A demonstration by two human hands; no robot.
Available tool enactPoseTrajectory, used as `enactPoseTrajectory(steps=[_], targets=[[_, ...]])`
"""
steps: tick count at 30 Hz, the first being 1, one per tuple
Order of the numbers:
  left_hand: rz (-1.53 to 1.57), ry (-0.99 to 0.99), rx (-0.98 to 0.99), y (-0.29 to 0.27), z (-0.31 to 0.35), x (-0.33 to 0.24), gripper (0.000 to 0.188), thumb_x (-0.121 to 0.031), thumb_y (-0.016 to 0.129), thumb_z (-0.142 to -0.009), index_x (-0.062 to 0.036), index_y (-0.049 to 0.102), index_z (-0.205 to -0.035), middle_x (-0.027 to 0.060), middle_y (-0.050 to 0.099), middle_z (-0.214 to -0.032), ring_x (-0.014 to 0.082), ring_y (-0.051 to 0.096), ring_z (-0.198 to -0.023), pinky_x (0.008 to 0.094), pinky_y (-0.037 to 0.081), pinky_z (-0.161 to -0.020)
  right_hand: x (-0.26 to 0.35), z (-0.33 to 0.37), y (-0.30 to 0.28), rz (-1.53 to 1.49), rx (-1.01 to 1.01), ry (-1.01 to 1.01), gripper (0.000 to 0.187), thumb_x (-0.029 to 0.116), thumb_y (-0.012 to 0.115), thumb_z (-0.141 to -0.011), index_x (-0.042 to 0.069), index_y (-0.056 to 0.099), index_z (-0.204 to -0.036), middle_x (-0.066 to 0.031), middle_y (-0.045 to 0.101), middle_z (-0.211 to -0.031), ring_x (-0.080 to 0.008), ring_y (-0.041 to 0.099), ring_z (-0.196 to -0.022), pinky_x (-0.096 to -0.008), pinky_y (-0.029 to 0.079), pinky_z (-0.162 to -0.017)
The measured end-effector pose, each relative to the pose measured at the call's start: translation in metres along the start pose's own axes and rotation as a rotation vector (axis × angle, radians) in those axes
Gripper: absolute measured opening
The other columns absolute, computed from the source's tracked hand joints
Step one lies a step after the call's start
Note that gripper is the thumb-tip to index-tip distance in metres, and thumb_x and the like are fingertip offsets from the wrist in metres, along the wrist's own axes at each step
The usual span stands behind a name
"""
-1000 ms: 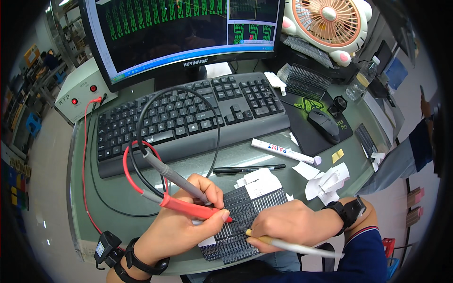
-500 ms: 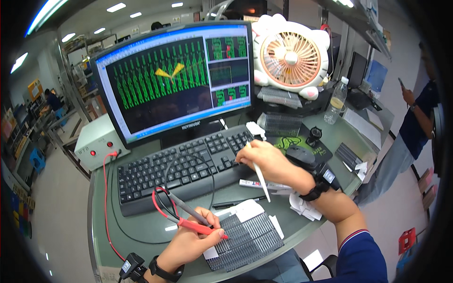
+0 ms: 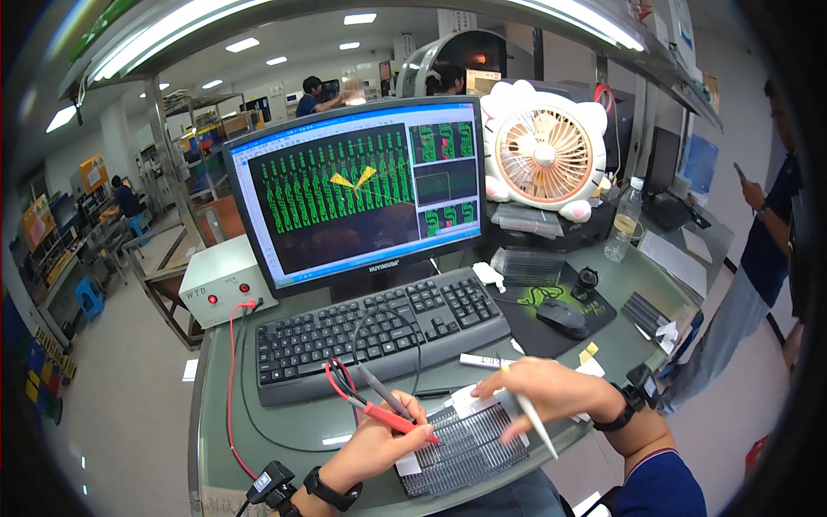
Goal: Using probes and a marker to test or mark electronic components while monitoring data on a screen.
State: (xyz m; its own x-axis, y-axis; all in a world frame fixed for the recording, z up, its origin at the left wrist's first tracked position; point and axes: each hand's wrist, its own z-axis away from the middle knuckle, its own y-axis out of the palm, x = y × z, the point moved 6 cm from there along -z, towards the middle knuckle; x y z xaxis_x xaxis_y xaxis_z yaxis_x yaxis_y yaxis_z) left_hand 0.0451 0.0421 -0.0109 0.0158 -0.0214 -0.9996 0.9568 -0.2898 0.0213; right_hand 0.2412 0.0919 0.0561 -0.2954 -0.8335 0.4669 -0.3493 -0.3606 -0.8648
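The left hand (image 3: 379, 446) is closed around two test probes, one red (image 3: 392, 419) and one grey (image 3: 376, 388), their tips resting at the near left part of a dark ribbed tray (image 3: 469, 448) that lies on the green desk (image 3: 284, 431) just in front of the black keyboard (image 3: 379, 332); the red and black leads loop up from the probes across the keyboard's front edge; the right hand (image 3: 543, 389) hovers over the tray's right end with its fingers spread wide, a white pen-like tool (image 3: 534, 424) tucked between them and slanting down toward the desk's near edge; a white marker (image 3: 479, 361) lies between the keyboard and that hand; behind the keyboard stands a monitor (image 3: 362, 185) showing green patterns; to the keyboard's right a black mouse (image 3: 562, 317) sits on a dark mat; to its left rear stands a pale box with red buttons (image 3: 226, 280); a pink-bladed desk fan (image 3: 543, 151) stands to the right rear of the keyboard.
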Motion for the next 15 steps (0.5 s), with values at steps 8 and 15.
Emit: enactPoseTrajectory(steps=[8,15], targets=[[0.254,-0.059,-0.061,-0.018,-0.001,-0.013,0.028,-0.026,0.047,-0.092,-0.0019,0.056,-0.081,0.0111,0.058,-0.083,0.0138,0.054,-0.065,0.0239,0.045,-0.060,0.031,0.022,0.016,0.246,0.125,-0.058,0.069,0.040,0.078,-0.065,0.008,0.048,-0.119,-0.0085,0.044,-0.137,-0.0271,0.048,-0.119,-0.0428,0.035,-0.096],[0.193,0.138,-0.012,-0.010,0.004,-0.030,0.040,-0.026,0.041,-0.087,0.0048,0.067,-0.088,0.0155,0.064,-0.103,0.0221,0.055,-0.099,0.0351,0.038,-0.095,0.055,0.006,-0.021,0.385,0.023,-0.200,0.063,0.039,0.079,-0.064,0.013,0.051,-0.115,-0.0050,0.043,-0.139,-0.0286,0.045,-0.123,-0.0432,0.036,-0.094]])
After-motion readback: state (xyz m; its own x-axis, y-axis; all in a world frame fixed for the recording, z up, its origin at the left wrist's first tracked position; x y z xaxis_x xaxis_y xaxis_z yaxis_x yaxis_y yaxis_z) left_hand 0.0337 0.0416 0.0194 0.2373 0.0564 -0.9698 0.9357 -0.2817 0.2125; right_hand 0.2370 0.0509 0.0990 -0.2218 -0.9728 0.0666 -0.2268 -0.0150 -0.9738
